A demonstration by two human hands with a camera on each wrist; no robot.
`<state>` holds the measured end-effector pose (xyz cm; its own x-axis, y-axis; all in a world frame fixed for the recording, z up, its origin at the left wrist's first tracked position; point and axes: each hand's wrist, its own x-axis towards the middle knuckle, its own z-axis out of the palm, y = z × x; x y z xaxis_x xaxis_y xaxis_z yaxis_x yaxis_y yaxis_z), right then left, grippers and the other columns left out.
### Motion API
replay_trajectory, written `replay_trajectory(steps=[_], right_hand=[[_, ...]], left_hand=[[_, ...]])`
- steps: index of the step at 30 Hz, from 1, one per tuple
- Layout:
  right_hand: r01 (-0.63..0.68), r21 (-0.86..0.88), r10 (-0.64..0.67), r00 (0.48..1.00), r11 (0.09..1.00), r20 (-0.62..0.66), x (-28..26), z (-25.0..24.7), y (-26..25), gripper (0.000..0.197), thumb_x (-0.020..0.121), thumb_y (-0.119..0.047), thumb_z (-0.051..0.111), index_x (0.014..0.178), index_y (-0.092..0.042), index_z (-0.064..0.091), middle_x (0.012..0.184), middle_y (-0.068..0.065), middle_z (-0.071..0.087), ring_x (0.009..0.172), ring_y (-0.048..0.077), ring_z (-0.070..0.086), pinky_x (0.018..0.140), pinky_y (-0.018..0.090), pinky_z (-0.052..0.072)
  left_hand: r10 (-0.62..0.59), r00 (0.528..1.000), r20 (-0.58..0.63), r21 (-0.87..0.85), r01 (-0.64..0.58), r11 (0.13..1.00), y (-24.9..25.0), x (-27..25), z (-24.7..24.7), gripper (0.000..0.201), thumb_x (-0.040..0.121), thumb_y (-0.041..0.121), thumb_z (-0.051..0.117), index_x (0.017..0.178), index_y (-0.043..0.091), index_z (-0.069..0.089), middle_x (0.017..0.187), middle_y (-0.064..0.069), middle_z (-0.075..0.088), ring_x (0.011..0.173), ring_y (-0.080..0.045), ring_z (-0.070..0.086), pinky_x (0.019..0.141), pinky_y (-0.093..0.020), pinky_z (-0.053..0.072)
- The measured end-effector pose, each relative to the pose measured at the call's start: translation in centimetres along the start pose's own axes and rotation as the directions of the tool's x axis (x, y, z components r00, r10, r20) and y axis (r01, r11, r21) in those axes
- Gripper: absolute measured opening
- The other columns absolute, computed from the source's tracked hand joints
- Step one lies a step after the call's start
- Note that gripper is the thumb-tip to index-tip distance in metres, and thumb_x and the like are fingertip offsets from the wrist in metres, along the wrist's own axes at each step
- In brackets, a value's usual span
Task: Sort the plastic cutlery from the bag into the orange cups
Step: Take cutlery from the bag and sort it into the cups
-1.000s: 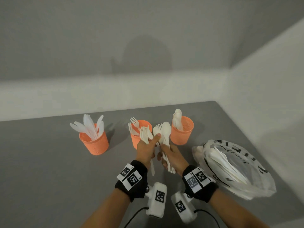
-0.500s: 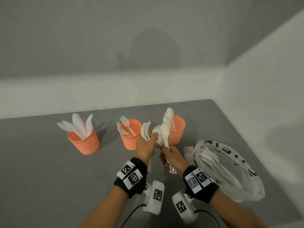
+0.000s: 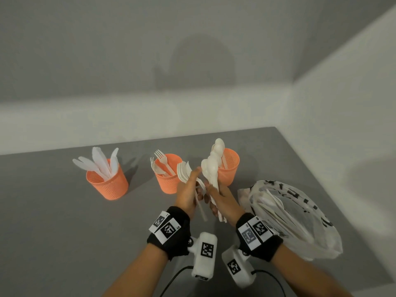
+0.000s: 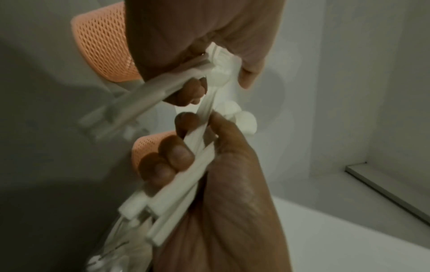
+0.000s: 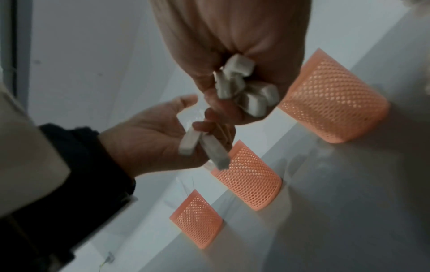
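Observation:
Three orange mesh cups stand in a row on the grey table. The left cup (image 3: 107, 185) holds knives, the middle cup (image 3: 165, 181) forks, the right cup (image 3: 230, 168) spoons. In front of the middle cup my left hand (image 3: 189, 187) grips a fan of white forks (image 3: 183, 171). Close beside it, my right hand (image 3: 220, 198) grips a bunch of white spoons (image 3: 212, 166) upright, their bowls in front of the right cup. The right wrist view shows the spoon handle ends (image 5: 244, 88) sticking out of my right fist. The clear printed bag (image 3: 295, 217) lies at the right with more cutlery inside.
The table (image 3: 53, 221) meets a white ledge and grey wall at the back and a white wall on the right. The bag lies near the right edge. Black cables (image 3: 177, 275) run from the wrist cameras over the near table.
The spoons have risen in my right hand and now stand higher in front of the right cup. The two bunches have drawn slightly apart. The view has shifted a little.

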<state>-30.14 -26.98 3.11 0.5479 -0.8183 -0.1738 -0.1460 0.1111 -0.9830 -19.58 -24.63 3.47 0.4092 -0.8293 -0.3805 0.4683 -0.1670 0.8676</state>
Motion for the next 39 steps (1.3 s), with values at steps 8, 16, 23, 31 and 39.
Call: replay_trajectory(steps=[8, 16, 23, 31, 39], right_hand=[[0.02, -0.135, -0.035, 0.993, 0.991, -0.109, 1.1, -0.8, 1.0, 0.009, 0.098, -0.023, 0.042, 0.097, -0.026, 0.05, 0.075, 0.0, 0.058, 0.059, 0.008, 0.055, 0.055, 0.02, 0.046], [0.225, -0.031, -0.21, 0.839, 0.974, -0.501, 6.1, -4.0, -3.8, 0.027, 0.092, -0.024, 0.056, 0.066, -0.016, 0.052, 0.061, -0.002, 0.049, 0.051, 0.001, 0.046, 0.053, 0.013, 0.037], [0.245, 0.055, -0.144, 0.72, 0.968, -0.679, 10.4, -3.8, -4.5, 0.05, 0.089, -0.034, 0.058, 0.05, -0.018, 0.031, 0.042, -0.009, 0.036, 0.041, 0.007, 0.034, 0.049, 0.022, 0.033], [0.152, 0.111, -0.029, 0.705, 0.982, -0.709, 13.1, -3.4, -1.9, 0.023, 0.082, -0.02, 0.07, 0.066, -0.014, 0.054, 0.063, -0.003, 0.06, 0.062, 0.01, 0.059, 0.062, 0.024, 0.046], [0.111, -0.11, -0.157, 0.688, 0.988, -0.708, 13.1, -3.2, -0.6, 0.024, 0.075, -0.011, 0.07, 0.093, -0.02, 0.057, 0.094, 0.003, 0.061, 0.075, 0.007, 0.053, 0.067, 0.009, 0.042]], left_hand=[[0.004, 0.978, -0.208, -0.026, -0.009, 1.0, 0.4, 0.6, -1.5, 0.019, 0.093, 0.012, 0.04, 0.077, 0.008, 0.048, 0.057, -0.005, 0.055, 0.044, -0.011, 0.054, 0.048, -0.023, 0.043], [0.452, 0.85, -0.271, 0.212, -0.406, 0.889, 6.8, 4.1, -2.6, 0.048, 0.092, 0.028, 0.053, 0.049, 0.014, 0.039, 0.031, 0.007, 0.039, 0.034, -0.006, 0.038, 0.046, -0.021, 0.038], [0.473, 0.844, -0.255, 0.301, -0.395, 0.868, 7.2, 7.9, -2.1, 0.044, 0.087, 0.044, 0.056, 0.056, 0.018, 0.041, 0.051, -0.005, 0.038, 0.049, -0.017, 0.035, 0.053, -0.026, 0.034], [0.555, 0.79, -0.261, 0.643, -0.287, 0.711, 3.3, 10.6, -3.7, 0.034, 0.08, 0.047, 0.054, 0.078, 0.014, 0.06, 0.061, 0.0, 0.064, 0.066, -0.019, 0.063, 0.079, -0.032, 0.047], [0.632, 0.766, -0.122, 0.75, -0.346, 0.564, 2.1, 11.3, -4.1, 0.019, 0.079, 0.031, 0.051, 0.096, 0.025, 0.056, 0.085, 0.011, 0.057, 0.087, -0.02, 0.059, 0.094, -0.043, 0.044]])
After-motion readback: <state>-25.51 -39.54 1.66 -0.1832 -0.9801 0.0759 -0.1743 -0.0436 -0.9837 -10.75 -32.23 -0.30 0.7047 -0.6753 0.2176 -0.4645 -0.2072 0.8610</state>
